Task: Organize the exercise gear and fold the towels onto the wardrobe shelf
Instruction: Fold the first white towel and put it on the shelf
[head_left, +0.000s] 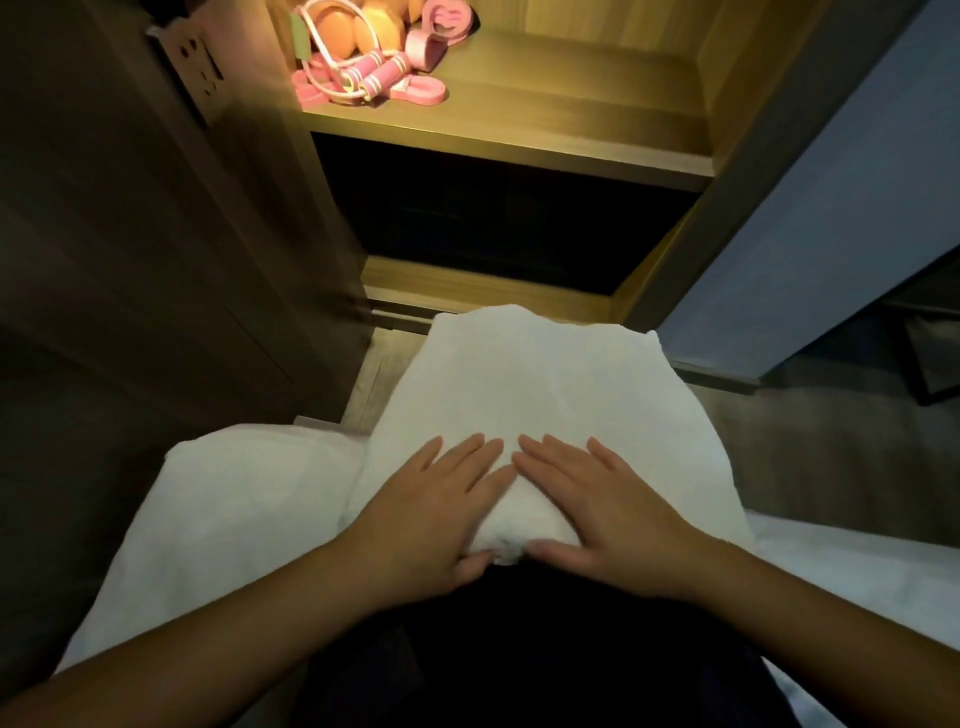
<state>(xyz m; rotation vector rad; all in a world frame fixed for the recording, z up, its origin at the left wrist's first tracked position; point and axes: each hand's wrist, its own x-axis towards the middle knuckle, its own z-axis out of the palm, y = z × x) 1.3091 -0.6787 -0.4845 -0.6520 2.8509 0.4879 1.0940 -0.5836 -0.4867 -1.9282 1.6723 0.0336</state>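
A white towel (540, 384) lies spread over my lap, its far end hanging toward the floor. My left hand (431, 509) and my right hand (597, 504) press flat on its near part, fingers straight and fingertips almost meeting, thumbs against the near folded edge. Pink exercise gear (374, 62), a skipping rope with pink handles, orange pads and pink straps, is piled at the left of the lit wooden wardrobe shelf (545, 124).
White bedding (234, 509) lies at my left and right. Below the lit shelf is a dark compartment (493, 228). A dark wardrobe door (156, 208) stands open at left, a grey-blue panel (831, 208) at right. The shelf's right half is bare.
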